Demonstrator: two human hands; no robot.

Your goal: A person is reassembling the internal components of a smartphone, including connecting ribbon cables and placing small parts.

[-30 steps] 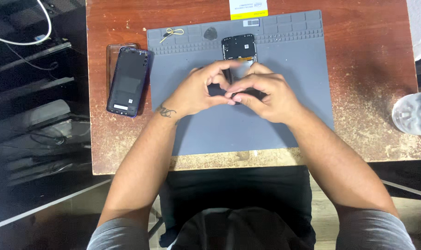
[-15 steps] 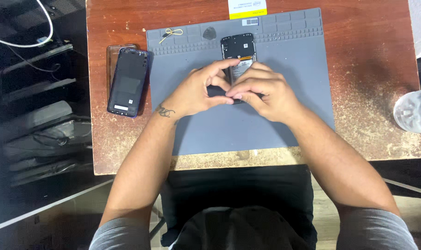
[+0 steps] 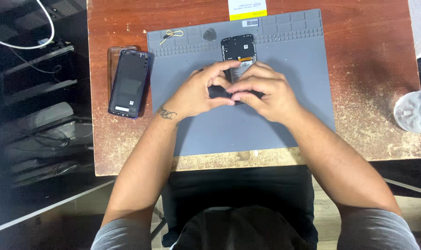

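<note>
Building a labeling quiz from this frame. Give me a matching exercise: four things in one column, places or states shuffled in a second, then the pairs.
Things:
1. opened phone
2. back cover
3. guitar-pick tool
4. grey mat

Places or states:
A. lying on bare wood, left of the mat
B. under both hands, insides exposed
C. spread over the middle of the wooden table
D. in a tray slot at the mat's far edge

Pairs: 1-B, 2-A, 3-D, 4-C

The left hand and right hand meet fingertip to fingertip over the phone's near end.
</note>
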